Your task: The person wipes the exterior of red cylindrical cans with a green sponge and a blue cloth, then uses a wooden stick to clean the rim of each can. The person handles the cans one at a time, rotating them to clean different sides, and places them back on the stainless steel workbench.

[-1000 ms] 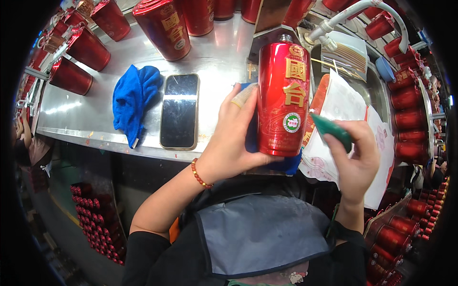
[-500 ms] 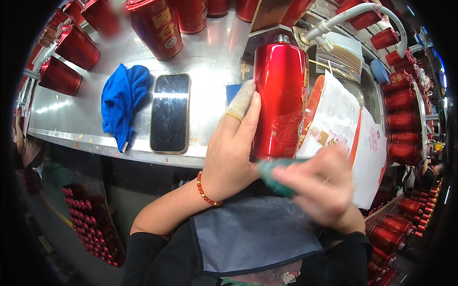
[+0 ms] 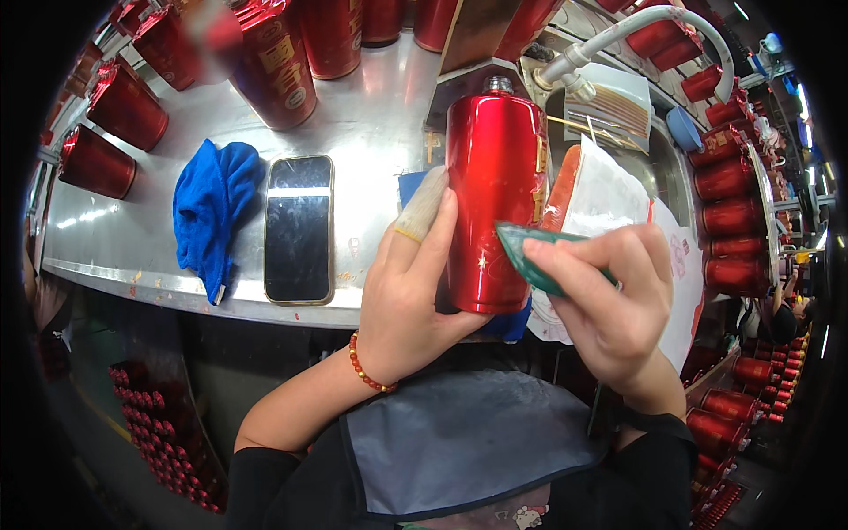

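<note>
A glossy red bottle [image 3: 486, 168] with a bare silvery neck lies at the bench's front edge, its neck pointing away from me. My left hand [image 3: 397, 287] grips its left side and base, with a pale fabric sleeve on one finger. Between the thumb and fingers of my right hand [image 3: 623, 305] is a flat green scraper [image 3: 541, 263]. Its pointed end is at the bottle's right side, over faint gold line decoration; whether it touches cannot be told. Gold decoration shows along the bottle's right edge. Under the bottle, part of a blue cloth shows.
A phone [image 3: 299, 247] and a crumpled blue cloth [image 3: 210, 216] lie on the metal bench [image 3: 371, 132] at left. White printed sheets [image 3: 609, 190] lie right of the bottle, below a curved faucet [image 3: 640, 26]. Red canisters [image 3: 274, 66] stand behind; more line the right.
My right hand has risen from the bottle's base, bringing the green scraper to its lower right side. The left hand still holds the bottle. The whole view has shifted slightly.
</note>
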Action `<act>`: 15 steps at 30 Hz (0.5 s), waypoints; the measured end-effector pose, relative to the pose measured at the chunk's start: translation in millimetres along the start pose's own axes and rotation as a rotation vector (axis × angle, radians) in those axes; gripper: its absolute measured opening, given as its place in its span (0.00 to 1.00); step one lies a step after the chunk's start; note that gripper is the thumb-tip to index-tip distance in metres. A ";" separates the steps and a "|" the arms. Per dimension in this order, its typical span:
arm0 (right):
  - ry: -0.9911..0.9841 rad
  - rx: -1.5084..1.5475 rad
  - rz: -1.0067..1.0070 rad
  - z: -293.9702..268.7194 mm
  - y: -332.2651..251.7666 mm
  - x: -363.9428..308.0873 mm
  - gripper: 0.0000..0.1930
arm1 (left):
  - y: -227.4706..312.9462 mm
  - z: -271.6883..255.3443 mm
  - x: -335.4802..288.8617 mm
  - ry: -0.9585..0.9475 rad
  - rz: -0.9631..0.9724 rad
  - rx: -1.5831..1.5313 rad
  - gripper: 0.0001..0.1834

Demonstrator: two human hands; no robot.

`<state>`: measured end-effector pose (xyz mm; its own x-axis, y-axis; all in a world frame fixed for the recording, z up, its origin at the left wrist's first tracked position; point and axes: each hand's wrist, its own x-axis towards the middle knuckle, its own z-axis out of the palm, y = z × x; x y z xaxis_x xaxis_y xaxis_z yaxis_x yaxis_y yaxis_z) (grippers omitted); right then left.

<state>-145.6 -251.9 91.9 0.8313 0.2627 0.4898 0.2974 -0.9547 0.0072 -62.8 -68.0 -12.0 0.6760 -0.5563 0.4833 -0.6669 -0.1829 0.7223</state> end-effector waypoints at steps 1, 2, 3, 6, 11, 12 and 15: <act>-0.035 0.078 -0.059 0.7 -6.1 -3.1 0.18 | -3.0 2.8 0.8 0.004 0.023 0.023 0.56; -0.069 0.159 -0.119 4.2 -19.9 -8.6 0.18 | -8.8 5.0 -1.0 0.008 0.045 0.049 0.56; -0.103 0.240 -0.180 5.4 -26.6 -11.2 0.17 | -11.6 6.8 -0.9 0.013 0.066 0.074 0.56; 0.010 0.260 -0.038 8.8 3.6 -4.1 0.18 | -5.1 0.5 -2.4 -0.015 -0.022 -0.003 0.56; -0.131 0.522 0.019 -2.7 -18.0 -12.7 0.18 | -12.5 -1.1 -3.7 -0.078 -0.068 -0.107 0.58; -0.126 0.505 0.111 -2.1 -3.0 -8.3 0.17 | -14.6 -1.8 -3.5 -0.080 -0.076 -0.110 0.59; -0.011 0.478 0.439 6.9 28.0 -9.1 0.21 | -14.0 -4.8 -5.7 -0.140 -0.114 -0.095 0.60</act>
<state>-141.6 -280.0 81.6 0.9272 -0.1341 0.3499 0.1027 -0.8071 -0.5814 -55.8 -58.3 -22.5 0.6907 -0.6449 0.3271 -0.5518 -0.1777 0.8148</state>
